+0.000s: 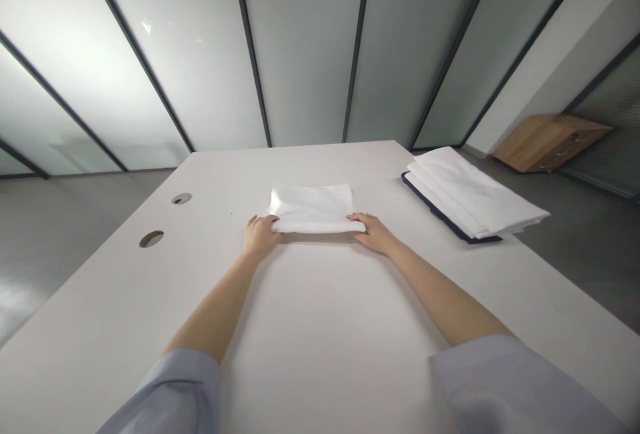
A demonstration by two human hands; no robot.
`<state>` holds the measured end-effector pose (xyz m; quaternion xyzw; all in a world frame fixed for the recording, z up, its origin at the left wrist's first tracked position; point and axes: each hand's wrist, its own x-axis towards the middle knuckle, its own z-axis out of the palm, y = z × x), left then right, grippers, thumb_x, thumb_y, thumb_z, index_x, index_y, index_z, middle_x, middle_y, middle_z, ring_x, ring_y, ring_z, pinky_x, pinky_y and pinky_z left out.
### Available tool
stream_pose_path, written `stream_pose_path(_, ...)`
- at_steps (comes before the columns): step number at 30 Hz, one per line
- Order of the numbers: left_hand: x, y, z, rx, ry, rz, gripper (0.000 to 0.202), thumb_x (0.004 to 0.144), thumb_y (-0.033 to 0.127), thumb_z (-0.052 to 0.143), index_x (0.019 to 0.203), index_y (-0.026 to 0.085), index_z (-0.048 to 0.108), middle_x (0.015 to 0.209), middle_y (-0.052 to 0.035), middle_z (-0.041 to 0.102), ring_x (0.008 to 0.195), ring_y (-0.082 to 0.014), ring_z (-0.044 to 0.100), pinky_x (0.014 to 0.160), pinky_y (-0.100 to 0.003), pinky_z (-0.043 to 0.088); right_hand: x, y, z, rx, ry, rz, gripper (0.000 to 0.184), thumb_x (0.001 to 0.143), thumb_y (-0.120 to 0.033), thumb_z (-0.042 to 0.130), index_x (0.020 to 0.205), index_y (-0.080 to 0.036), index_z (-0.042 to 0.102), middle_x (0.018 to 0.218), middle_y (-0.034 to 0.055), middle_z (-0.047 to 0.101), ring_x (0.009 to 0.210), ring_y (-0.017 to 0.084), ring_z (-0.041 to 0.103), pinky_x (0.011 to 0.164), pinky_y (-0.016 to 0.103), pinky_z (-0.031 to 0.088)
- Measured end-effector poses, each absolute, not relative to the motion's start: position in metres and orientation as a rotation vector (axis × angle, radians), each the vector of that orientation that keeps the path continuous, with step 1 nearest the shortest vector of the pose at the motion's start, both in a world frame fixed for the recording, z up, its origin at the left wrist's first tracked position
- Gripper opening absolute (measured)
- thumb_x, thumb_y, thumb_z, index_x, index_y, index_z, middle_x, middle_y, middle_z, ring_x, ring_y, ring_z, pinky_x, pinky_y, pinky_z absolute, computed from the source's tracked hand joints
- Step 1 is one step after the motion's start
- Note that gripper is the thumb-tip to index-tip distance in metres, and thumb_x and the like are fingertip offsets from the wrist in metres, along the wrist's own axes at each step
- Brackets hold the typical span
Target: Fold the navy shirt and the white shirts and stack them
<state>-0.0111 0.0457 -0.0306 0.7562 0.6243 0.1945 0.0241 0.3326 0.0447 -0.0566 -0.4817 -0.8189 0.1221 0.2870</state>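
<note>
A folded white cloth lies flat in the middle of the white table. My left hand grips its near left corner, and my right hand holds its near right corner with the fingers over the edge. To the right, a stack of folded white cloths rests on a dark navy board, apart from both hands. The stack overhangs the board and hides most of it.
Two round cable holes sit near the table's left edge. Grey floor lies beyond the table on both sides. A low wooden cabinet stands at the far right, and frosted glass panels run along the back.
</note>
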Motion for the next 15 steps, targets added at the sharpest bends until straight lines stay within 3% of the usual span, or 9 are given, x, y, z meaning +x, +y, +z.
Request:
stream_pose_path(3, -0.011, 0.045, -0.031, 2.310, 1.861, 0.792, 0.035, 0.067, 0.029, 0.065, 0.101, 0.021, 0.069, 0.094, -0.0068, 0.073, 0.099, -0.0280, 0.065, 0.101, -0.041, 0.044, 0.341, 0.045, -0.054, -1.324, -2.176, 0.321, 0.042, 0.072, -0.023, 0.066, 0.113, -0.028, 0.066, 0.119, 0.0039, 0.069, 0.113, 0.027, 0.062, 0.109, 0.053, 0.032)
stream_pose_path(7, -0.010, 0.042, -0.032, 2.254, 1.715, 1.112, 0.040, 0.069, 0.038, 0.068, 0.105, 0.021, 0.064, 0.099, -0.0063, 0.070, 0.095, -0.0251, 0.065, 0.089, -0.037, 0.050, 0.351, 0.047, -0.055, -1.283, -2.042, 0.484, 0.026, 0.075, -0.025, 0.060, 0.099, -0.023, 0.072, 0.107, 0.0051, 0.073, 0.104, 0.025, 0.066, 0.098, 0.040, 0.046)
stream_pose_path(11, -0.015, 0.046, -0.038, 2.288, 1.634, 1.220, 0.068, 0.065, 0.052, 0.075, 0.122, 0.021, 0.055, 0.117, -0.0100, 0.064, 0.109, -0.0277, 0.060, 0.095, -0.041, 0.049, 0.356, 0.052, -0.061, -1.383, -1.806, 0.591, 0.022, 0.079, -0.029, 0.056, 0.091, -0.022, 0.072, 0.094, 0.0043, 0.075, 0.092, 0.025, 0.069, 0.084, 0.036, 0.053)
stream_pose_path(15, -0.027, 0.054, -0.048, 2.427, 1.592, 1.008, 0.087, 0.063, 0.053, 0.078, 0.138, 0.024, 0.045, 0.140, -0.0126, 0.050, 0.132, -0.0326, 0.043, 0.108, -0.048, 0.038, 0.358, 0.053, -0.063, -1.361, -1.772, 0.598, 0.021, 0.078, -0.029, 0.056, 0.090, -0.023, 0.073, 0.097, 0.0049, 0.075, 0.096, 0.025, 0.068, 0.086, 0.037, 0.053)
